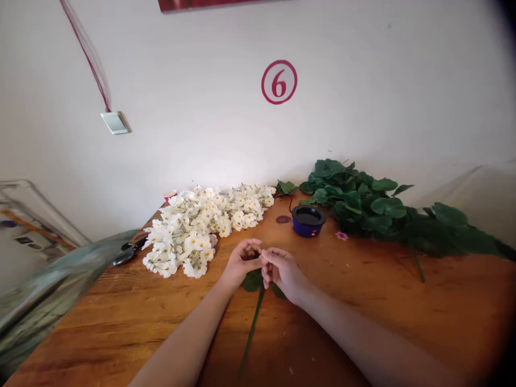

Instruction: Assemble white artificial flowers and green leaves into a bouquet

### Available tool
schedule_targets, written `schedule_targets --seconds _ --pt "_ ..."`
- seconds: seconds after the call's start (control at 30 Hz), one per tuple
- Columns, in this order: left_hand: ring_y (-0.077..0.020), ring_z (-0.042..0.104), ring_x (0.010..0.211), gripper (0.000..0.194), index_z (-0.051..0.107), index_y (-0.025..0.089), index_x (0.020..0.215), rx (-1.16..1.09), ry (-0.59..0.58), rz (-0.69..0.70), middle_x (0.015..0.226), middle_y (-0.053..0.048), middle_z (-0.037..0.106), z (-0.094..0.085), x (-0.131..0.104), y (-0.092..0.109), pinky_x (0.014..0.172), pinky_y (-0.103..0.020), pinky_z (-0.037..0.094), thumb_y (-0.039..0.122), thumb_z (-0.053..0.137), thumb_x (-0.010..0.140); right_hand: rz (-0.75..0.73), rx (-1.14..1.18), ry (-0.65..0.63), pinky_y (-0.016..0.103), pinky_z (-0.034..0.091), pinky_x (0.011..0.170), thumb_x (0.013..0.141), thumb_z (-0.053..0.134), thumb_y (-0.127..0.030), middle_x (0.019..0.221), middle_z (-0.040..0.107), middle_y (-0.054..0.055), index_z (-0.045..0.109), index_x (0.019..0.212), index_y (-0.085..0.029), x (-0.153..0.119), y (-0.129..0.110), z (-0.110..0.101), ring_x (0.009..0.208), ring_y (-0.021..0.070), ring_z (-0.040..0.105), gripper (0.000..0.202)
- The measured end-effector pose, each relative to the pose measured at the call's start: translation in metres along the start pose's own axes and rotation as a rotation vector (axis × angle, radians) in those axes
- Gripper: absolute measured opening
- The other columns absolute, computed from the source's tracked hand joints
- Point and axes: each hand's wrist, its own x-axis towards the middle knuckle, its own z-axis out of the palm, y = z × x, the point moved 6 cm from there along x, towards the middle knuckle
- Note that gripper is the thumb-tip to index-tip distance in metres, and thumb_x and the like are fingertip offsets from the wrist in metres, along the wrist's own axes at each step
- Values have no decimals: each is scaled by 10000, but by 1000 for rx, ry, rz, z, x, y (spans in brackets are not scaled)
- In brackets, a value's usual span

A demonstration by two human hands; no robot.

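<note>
Head view: left hand (241, 262) and right hand (285, 274) meet over green stem (252, 329), near middle of bench (137, 328), perhaps steadying its top; fingers bunched, grip unclear. White flowers (199, 217) far left, leaf pile (368, 207) far right, presumably for reach.

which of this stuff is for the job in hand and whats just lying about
Likely in use:
leafy green stem, at the left hand and right hand
white flowers
green leaf pile
blue pot, red light showing

Probably just lying about:
pink flower
black object, left edge
</note>
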Motion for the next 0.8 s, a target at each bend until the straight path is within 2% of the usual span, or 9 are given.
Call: schedule_targets --seconds 0.13,0.3,0.47,0.6,0.7,0.8 --pt "-96 597 699 433 621 213 1052 -16 22 1 865 10 596 -3 -1 0 694 -245 473 210 822 668 -53 -26 36 238 441 365 748 744 -400 528 539 -37 558 634 -174 0 -4 0 392 93 462 314" --pt "-99 580 752 425 636 206 1023 22 95 20 855 8 600 -8 -3 6 697 -216 449 223 835 647 -143 25 116 230 407 370 712 781 -409 507 469 -61 500 585 -187 1 -19 -6 401 80 419 380" --pt "-83 530 618 347 628 212 1009 82 243 -20 778 18 586 -21 -6 9 526 -181 361 343 771 721 -203 171 316 210 338 360 719 780 -427 507 423 -75 497 636 -191 11 -39 -39 407 70 396 377" --pt "-92 511 574 298 642 191 952 172 350 82 685 29 545 -30 -7 17 542 -206 385 397 723 751 -150 226 451 212 337 379 778 734 -397 502 374 -84 469 663 -199 21 -40 -67 410 66 364 351" --pt "-105 502 567 265 651 184 880 299 447 156 693 15 555 -37 -10 25 555 -228 389 433 667 788 -100 185 548 227 353 388 833 649 -484 473 316 -91 416 648 -213 24 -34 -82 389 74 341 402" --pt "-144 533 678 210 670 203 833 391 512 204 793 -15 586 -43 -13 34 655 -269 423 404 685 774 -69 153 608 232 373 396 851 585 -562 441 266 -97 363 617 -222 24 -28 -90 370 77 326 469"
